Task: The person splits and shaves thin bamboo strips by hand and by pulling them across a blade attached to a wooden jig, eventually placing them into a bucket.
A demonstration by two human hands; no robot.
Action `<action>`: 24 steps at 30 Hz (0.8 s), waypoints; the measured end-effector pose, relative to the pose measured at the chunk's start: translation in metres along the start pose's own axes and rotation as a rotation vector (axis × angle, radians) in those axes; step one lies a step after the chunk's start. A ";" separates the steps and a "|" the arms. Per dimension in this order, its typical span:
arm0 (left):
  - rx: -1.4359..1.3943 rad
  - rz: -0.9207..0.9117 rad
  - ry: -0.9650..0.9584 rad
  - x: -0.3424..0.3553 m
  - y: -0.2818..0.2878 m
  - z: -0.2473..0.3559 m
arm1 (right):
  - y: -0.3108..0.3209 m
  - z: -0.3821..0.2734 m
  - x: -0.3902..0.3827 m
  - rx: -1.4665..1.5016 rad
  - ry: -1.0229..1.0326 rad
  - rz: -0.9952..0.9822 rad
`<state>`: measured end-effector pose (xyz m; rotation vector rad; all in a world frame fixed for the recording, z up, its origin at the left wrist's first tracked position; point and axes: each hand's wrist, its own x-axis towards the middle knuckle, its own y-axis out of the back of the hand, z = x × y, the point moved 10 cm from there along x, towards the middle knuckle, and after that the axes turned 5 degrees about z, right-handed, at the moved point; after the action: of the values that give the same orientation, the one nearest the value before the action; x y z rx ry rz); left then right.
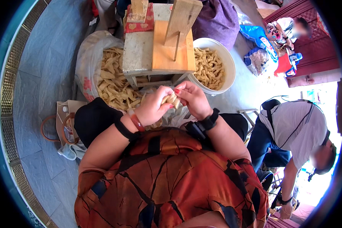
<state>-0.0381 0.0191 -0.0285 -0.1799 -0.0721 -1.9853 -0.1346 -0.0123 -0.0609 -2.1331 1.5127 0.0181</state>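
Head view: left hand (pixel 155 108) and right hand (pixel 195 100), nearly closed, pinch a yellowish strip (pixel 173 100) between them, its folding apparently unfinished, while loose strips (pixel 114 81), seemingly waiting, fill a bag (pixel 88 64) beyond the left and bunched pieces (pixel 208 68), perhaps done, a bucket (pixel 230 70) beyond the right.

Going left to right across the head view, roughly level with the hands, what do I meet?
Beige bag with brown handles → plastic bag of tan strips → left hand → small tan piece → right hand → bent-over person in a striped shirt.
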 end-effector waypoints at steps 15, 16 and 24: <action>-0.665 0.041 0.400 -0.008 0.010 -0.056 | -0.027 -0.047 -0.021 -0.963 0.606 0.196; -0.676 0.033 0.391 -0.008 0.011 -0.052 | -0.030 -0.043 -0.023 -0.992 0.613 0.170; -0.410 0.212 0.097 -0.004 0.034 -0.042 | -0.039 -0.022 -0.018 -0.910 0.458 -0.061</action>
<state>-0.0090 0.0029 -0.0713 -0.3399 0.4043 -1.7746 -0.1132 0.0032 -0.0209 -3.0526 1.9343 0.2568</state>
